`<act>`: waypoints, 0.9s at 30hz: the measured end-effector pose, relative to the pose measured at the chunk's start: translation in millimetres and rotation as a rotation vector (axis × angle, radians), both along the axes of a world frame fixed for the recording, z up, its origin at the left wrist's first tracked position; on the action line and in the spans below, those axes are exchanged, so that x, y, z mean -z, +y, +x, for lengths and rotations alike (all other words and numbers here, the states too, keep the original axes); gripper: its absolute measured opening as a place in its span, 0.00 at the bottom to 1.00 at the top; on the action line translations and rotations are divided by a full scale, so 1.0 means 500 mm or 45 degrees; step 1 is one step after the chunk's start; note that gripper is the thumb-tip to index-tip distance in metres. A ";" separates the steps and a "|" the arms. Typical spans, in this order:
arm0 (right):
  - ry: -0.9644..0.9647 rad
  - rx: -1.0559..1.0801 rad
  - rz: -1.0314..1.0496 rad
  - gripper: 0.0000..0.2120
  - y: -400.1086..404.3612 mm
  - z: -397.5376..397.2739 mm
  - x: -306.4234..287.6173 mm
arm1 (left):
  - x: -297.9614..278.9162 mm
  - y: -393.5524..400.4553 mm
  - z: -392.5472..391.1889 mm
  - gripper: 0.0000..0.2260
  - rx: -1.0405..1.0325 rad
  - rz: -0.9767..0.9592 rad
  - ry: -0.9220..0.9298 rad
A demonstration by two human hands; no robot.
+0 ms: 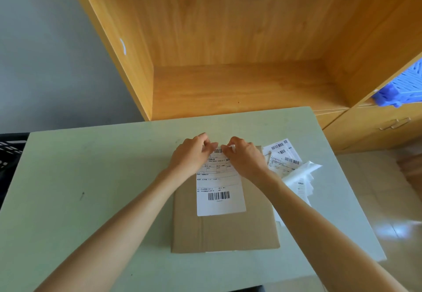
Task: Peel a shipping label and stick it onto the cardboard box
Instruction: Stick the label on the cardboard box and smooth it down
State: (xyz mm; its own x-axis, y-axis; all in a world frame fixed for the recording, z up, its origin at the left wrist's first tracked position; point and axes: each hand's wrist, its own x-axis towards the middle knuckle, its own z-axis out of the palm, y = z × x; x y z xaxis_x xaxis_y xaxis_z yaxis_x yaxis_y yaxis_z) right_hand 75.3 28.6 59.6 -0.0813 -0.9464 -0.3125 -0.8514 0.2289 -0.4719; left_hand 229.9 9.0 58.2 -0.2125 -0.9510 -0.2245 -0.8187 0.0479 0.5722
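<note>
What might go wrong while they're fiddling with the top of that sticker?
Both hands, left hand and right hand, pinch the far edge of the shipping label, so it might tear or crease there. It already sits slightly askew on the cardboard box, and could stick down crooked.

Pale green tabletop [75, 177]: left half bare, wide open for a hand. Centre is taken by the flat brown cardboard box [225, 230], with the white barcoded shipping label [220, 191] lying on it. Both forearms cross the near edge and converge at the label's far end. Right side is cluttered: loose white label sheets and peeled backing paper [294, 173] just beside the box. Behind the table, the open orange wooden shelf bay [239, 86] is clear.
</note>
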 end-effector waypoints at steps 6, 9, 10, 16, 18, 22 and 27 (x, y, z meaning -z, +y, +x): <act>0.052 0.030 -0.014 0.19 0.009 -0.002 0.022 | 0.026 0.012 -0.011 0.10 0.026 -0.103 -0.122; 0.067 0.022 -0.019 0.19 0.012 -0.006 0.032 | 0.039 0.016 -0.016 0.09 0.034 -0.150 -0.149; 0.066 0.022 -0.022 0.19 0.013 -0.007 0.035 | 0.043 0.017 -0.017 0.09 0.030 -0.165 -0.152; 0.085 0.028 -0.029 0.23 0.018 -0.013 0.052 | 0.080 0.020 -0.019 0.10 0.015 -0.182 -0.110; 0.087 0.028 -0.028 0.25 0.020 -0.013 0.060 | 0.089 0.021 -0.018 0.11 0.019 -0.179 -0.108; 0.113 0.033 -0.027 0.24 0.016 -0.009 0.068 | 0.098 0.022 -0.014 0.14 0.027 -0.228 -0.121; 0.216 -0.040 -0.070 0.22 0.017 -0.006 0.070 | 0.107 0.020 -0.014 0.12 0.041 -0.246 -0.176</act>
